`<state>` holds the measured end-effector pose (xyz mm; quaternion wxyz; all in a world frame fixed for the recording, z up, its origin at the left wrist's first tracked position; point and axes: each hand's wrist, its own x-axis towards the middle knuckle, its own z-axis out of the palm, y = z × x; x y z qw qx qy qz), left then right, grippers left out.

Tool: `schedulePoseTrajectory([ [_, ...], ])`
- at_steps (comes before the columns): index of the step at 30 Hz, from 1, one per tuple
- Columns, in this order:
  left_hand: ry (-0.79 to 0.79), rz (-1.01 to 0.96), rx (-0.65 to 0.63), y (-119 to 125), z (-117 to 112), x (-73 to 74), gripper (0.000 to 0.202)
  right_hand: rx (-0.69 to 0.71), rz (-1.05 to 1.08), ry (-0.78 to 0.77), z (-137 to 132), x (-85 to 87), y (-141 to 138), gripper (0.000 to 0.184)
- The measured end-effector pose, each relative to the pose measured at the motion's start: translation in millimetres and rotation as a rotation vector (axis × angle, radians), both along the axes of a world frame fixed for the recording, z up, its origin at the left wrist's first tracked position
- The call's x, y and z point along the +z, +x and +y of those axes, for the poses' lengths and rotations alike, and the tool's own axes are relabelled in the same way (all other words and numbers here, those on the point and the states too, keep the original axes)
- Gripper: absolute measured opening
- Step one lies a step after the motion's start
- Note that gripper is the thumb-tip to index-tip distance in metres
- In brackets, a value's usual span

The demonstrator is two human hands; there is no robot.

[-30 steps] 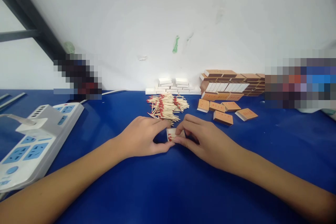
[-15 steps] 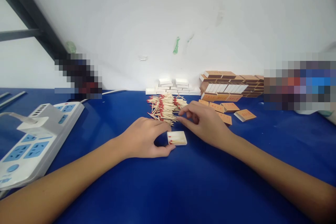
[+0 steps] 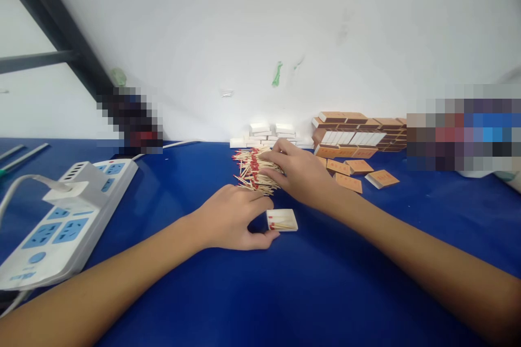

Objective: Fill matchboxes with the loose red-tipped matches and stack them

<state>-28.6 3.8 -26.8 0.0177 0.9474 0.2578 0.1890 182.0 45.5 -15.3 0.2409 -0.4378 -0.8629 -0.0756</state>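
Observation:
A small white matchbox tray (image 3: 282, 220) with a few red-tipped matches in it lies on the blue table (image 3: 260, 293). My left hand (image 3: 234, 217) rests curled beside it, thumb and fingertips touching the tray's left end. My right hand (image 3: 295, 171) reaches forward over the pile of loose matches (image 3: 254, 169), fingers bent down onto the sticks. Whether those fingers hold any matches is hidden.
White inner trays (image 3: 268, 134) are stacked against the wall. Brown matchbox sleeves (image 3: 358, 131) are stacked to their right, with loose sleeves (image 3: 358, 172) in front. A white power strip (image 3: 61, 222) with a plugged-in cable lies at the left.
My right hand has left the tray and moved forward onto the match pile. My left hand stays at the tray.

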Motion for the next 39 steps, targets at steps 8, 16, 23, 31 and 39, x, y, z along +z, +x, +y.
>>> schedulePoseTrajectory([
  [8, 0.006, 0.009, -0.008, -1.7, 0.2, 0.5, 0.029, -0.07, -0.11, 0.089, -4.2, -4.9, 0.5, 0.029],
  [16, -0.023, 0.009, 0.001, -0.4, 0.9, 1.3, 0.029, -0.099, -0.21, 0.11, -6.3, -2.4, -2.1, 0.03],
  [23, -0.045, 0.016, 0.013, -1.1, 0.5, 1.6, 0.03, -0.106, -0.19, 0.051, -3.9, -4.0, -0.4, 0.032],
  [31, -0.031, 0.014, 0.057, -4.1, 4.1, 4.4, 0.03, -0.083, -0.157, 0.115, -3.1, 1.8, 11.2, 0.033],
  [39, -0.083, -0.02, 0.167, -4.5, 7.6, 8.0, 0.032, 0.084, 0.149, -0.088, -22.9, 19.9, 30.3, 0.017],
])
